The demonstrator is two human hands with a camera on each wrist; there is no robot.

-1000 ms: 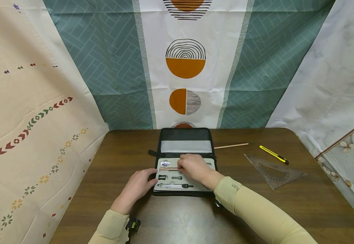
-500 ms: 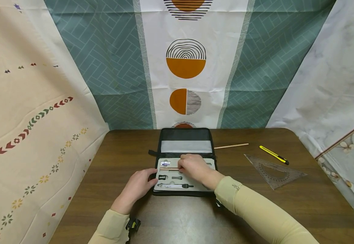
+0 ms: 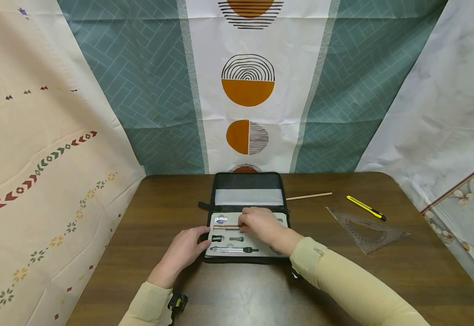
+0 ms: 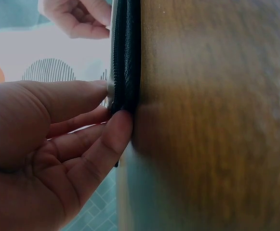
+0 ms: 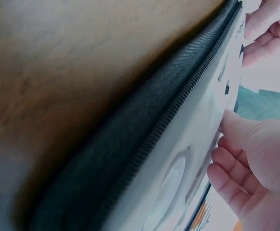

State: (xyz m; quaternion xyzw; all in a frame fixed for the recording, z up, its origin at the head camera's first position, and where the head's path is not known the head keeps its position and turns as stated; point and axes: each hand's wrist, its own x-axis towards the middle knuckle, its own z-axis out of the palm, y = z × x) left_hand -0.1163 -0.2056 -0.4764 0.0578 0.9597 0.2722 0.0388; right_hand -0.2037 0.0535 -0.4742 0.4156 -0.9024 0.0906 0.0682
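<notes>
An open black zip case (image 3: 247,180) with a grey insert lies at the middle of the table. My left hand (image 3: 183,250) holds its left edge, thumb on the insert's rim and fingers against the zipped side (image 4: 126,53). A thin wood-coloured pencil (image 3: 225,227) lies along an insert slot. My right hand (image 3: 261,223) pinches its right part, which the fingers cover. In the right wrist view the right thumb (image 5: 233,126) sits at the insert's surface with the fingers curled. Below the pencil are a black sharpener (image 3: 217,238), a small tube (image 3: 236,238) and a silver compass (image 3: 233,249).
An eraser (image 3: 221,220) fills the insert's upper left. On the table to the right lie another thin wooden stick (image 3: 309,196), a yellow utility knife (image 3: 365,208) and a clear set square (image 3: 346,223). Patterned cloths (image 3: 163,113) hang behind the table.
The pencil under my right hand sits slightly lower along its slot. Both hands keep their places; the head view has tilted very slightly.
</notes>
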